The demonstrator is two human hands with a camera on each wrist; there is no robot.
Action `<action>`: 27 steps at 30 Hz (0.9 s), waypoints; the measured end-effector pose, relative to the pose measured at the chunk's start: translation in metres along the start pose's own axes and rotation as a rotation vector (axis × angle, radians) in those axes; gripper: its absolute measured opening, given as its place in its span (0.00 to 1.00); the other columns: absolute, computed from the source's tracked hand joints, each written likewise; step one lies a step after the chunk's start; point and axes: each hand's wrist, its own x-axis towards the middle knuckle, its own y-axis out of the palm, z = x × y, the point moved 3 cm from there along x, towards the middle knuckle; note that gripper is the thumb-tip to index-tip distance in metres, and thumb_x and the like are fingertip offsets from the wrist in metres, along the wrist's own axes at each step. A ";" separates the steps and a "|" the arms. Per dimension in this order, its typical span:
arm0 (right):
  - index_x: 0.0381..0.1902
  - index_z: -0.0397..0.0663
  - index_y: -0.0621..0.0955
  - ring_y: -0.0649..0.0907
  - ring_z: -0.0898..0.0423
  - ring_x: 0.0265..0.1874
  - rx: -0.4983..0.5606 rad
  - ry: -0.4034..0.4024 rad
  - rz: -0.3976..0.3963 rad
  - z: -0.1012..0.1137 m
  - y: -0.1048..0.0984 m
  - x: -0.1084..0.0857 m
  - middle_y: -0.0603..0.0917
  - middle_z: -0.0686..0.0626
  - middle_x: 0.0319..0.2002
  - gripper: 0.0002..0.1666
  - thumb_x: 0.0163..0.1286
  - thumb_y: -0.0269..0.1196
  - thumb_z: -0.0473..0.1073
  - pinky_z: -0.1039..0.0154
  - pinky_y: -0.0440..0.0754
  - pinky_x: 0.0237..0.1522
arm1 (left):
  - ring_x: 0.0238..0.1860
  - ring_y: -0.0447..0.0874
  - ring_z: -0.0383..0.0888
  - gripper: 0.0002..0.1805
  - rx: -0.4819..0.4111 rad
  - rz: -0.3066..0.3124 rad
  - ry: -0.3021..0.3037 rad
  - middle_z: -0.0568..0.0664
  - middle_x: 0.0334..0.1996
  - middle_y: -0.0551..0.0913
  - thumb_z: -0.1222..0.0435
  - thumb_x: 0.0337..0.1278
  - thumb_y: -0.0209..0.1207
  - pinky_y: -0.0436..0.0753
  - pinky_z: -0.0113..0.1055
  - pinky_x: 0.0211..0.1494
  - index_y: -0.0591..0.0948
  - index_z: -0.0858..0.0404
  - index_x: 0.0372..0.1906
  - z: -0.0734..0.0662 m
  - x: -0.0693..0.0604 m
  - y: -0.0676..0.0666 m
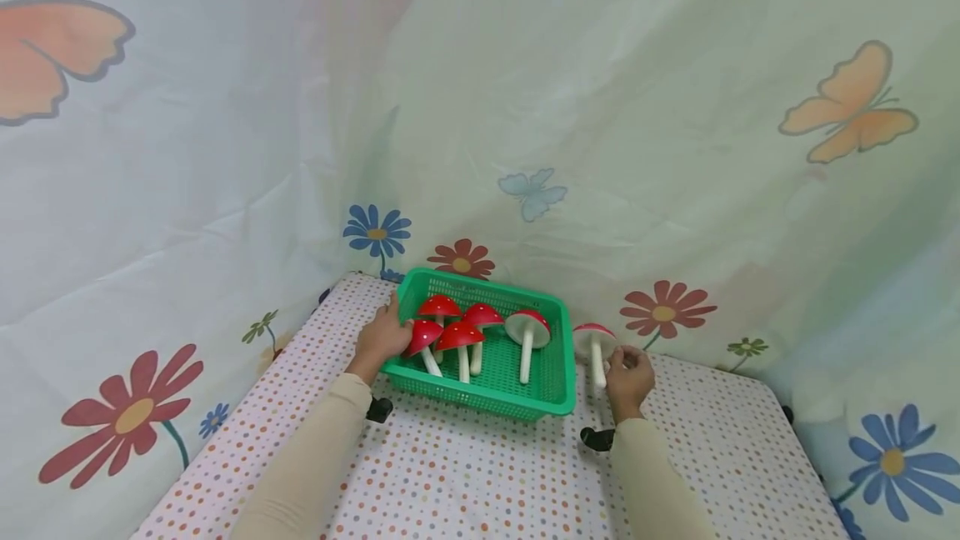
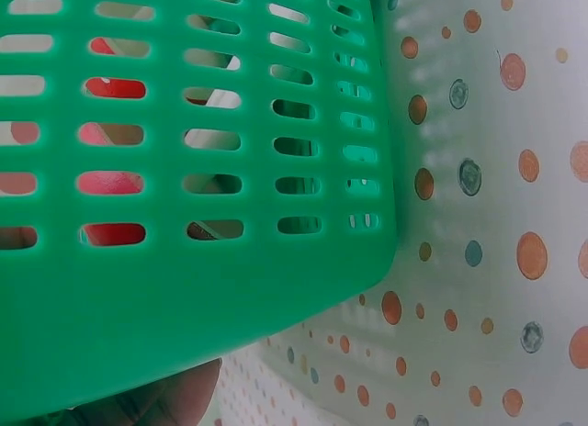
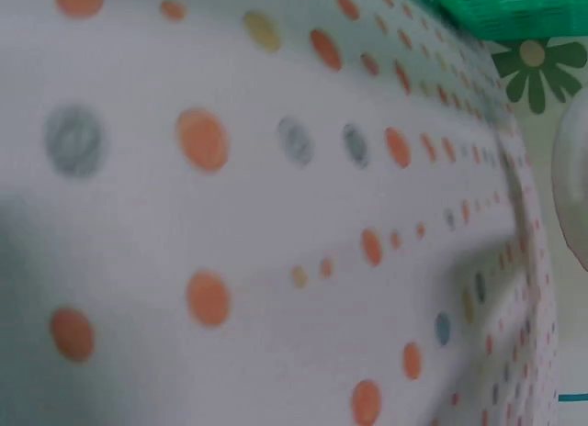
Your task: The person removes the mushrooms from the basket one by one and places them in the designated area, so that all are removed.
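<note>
A green plastic basket [image 1: 480, 394] holds several red-capped toy mushrooms with white stems, one of them [image 1: 525, 344] lying apart on the right side. My left hand [image 1: 382, 335] grips the basket's left rim; in the left wrist view the basket wall [image 2: 184, 297] fills much of the frame, with part of a finger [image 2: 188, 394] below it. Just outside the basket's right side, my right hand [image 1: 630, 377] pinches another mushroom [image 1: 597, 357] by its stem, cap up. In the right wrist view only a pale edge of something round [image 3: 574, 178] shows at the right; the hand is out of that frame.
A dotted cloth [image 1: 465, 473] covers the table. Behind it hangs a curtain [image 1: 660, 215] printed with flowers and butterflies, close to the basket's far side. Small dark objects sit near each wrist, one by the left [image 1: 379, 410] and one by the right [image 1: 597, 440].
</note>
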 end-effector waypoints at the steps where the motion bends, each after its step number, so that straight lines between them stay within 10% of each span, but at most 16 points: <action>1: 0.48 0.34 0.80 0.82 0.62 0.32 -0.015 0.014 0.006 -0.004 -0.001 -0.001 0.85 0.33 0.44 0.16 0.74 0.54 0.42 0.85 0.68 0.26 | 0.63 0.74 0.65 0.40 -0.002 0.002 0.003 0.65 0.73 0.61 0.52 0.72 0.46 0.76 0.60 0.58 0.45 0.61 0.80 -0.001 0.000 0.001; 6: 0.48 0.33 0.81 0.85 0.42 0.45 -0.054 0.048 0.056 -0.016 -0.006 -0.004 0.85 0.31 0.45 0.16 0.73 0.55 0.41 0.85 0.67 0.25 | 0.63 0.74 0.65 0.40 0.004 0.006 0.002 0.64 0.74 0.61 0.52 0.72 0.46 0.76 0.60 0.58 0.46 0.60 0.80 -0.002 -0.001 0.003; 14: 0.48 0.33 0.81 0.83 0.52 0.40 -0.040 0.045 0.129 -0.012 -0.014 -0.004 0.84 0.33 0.46 0.14 0.72 0.59 0.39 0.85 0.74 0.26 | 0.62 0.75 0.65 0.40 0.004 0.007 0.003 0.65 0.73 0.62 0.51 0.72 0.46 0.77 0.59 0.57 0.45 0.60 0.80 -0.004 -0.001 0.000; 27: 0.48 0.32 0.81 0.85 0.41 0.45 -0.127 -0.009 0.236 -0.006 -0.023 0.002 0.83 0.33 0.46 0.15 0.72 0.61 0.41 0.69 0.84 0.30 | 0.62 0.74 0.66 0.40 -0.021 0.018 -0.001 0.65 0.74 0.60 0.51 0.72 0.44 0.76 0.61 0.58 0.43 0.60 0.80 0.002 0.000 0.000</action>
